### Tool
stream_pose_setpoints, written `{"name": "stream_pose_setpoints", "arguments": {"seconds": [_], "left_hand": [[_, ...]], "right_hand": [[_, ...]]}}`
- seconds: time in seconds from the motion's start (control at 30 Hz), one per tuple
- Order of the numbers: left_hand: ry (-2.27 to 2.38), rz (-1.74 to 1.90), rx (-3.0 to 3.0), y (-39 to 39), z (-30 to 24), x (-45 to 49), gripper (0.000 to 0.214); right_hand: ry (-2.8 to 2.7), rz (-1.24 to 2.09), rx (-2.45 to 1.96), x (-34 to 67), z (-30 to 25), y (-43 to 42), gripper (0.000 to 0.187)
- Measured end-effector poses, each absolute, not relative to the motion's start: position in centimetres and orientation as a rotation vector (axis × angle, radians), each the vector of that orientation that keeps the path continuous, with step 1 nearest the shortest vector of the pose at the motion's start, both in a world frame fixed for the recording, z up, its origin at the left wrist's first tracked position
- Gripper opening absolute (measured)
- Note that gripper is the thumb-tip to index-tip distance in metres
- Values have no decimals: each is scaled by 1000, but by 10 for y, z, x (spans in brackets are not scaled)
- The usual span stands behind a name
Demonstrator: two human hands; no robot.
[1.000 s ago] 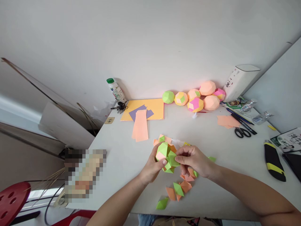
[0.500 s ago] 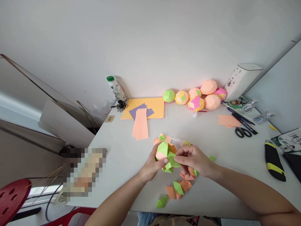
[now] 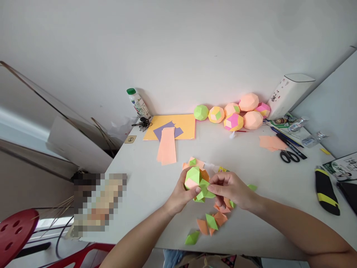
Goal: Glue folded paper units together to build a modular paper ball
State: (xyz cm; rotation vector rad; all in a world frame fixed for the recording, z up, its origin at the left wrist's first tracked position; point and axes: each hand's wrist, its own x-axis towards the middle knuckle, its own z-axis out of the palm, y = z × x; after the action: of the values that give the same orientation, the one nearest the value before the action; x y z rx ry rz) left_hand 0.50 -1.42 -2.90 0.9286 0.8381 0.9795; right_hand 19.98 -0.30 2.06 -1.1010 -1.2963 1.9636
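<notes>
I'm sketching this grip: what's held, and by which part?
A part-built folded-paper ball: the left hand grips its left side; the right hand pinches a green piece by its right edge.

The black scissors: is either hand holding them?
No, the scissors lie on the table; the left hand holds a paper ball, the right hand a green piece.

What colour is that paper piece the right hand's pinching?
The paper piece is green, seen best in the head view.
</notes>
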Motion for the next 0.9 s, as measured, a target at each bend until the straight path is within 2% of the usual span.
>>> {"name": "stream_pose_setpoints", "arguments": {"seconds": [0.23,0.9], "left_hand": [[796,953,931,-14,-26,6,79],[840,967,934,-14,-25,7,75]], "right_hand": [[-1295,1964,-1110,200,21,-3,28],[-1313,1934,-1121,199,19,-4,29]]}}
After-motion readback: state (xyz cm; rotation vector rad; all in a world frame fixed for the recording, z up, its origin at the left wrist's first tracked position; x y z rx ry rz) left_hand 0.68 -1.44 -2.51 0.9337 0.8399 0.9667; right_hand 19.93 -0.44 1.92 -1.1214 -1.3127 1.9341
